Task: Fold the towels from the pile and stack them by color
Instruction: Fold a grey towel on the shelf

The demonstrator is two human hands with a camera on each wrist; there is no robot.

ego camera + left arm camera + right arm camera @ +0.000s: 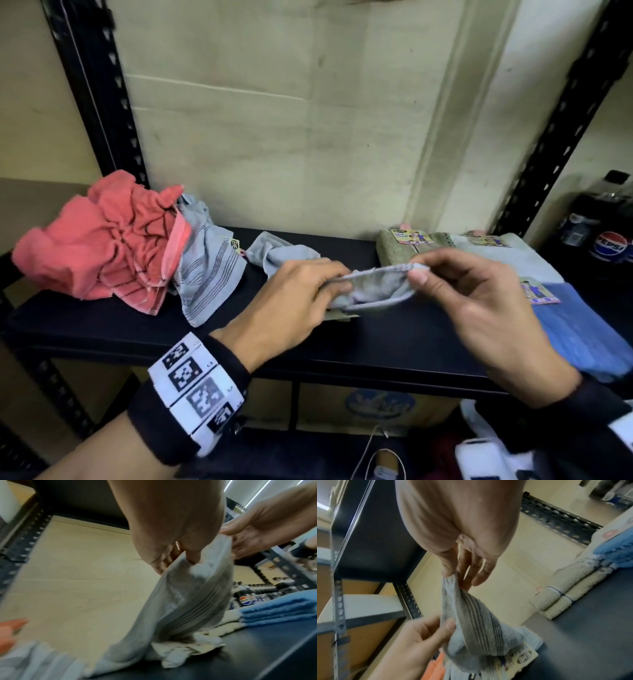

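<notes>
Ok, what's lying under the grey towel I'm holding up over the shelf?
A crumpled beige cloth lies on the black shelf beneath the grey towel; the towel covers part of it.

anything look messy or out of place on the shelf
Only the unfolded pile at the left: a crumpled red towel lies over a striped grey towel, whose corner droops past the shelf edge. Nothing spilled.
</notes>
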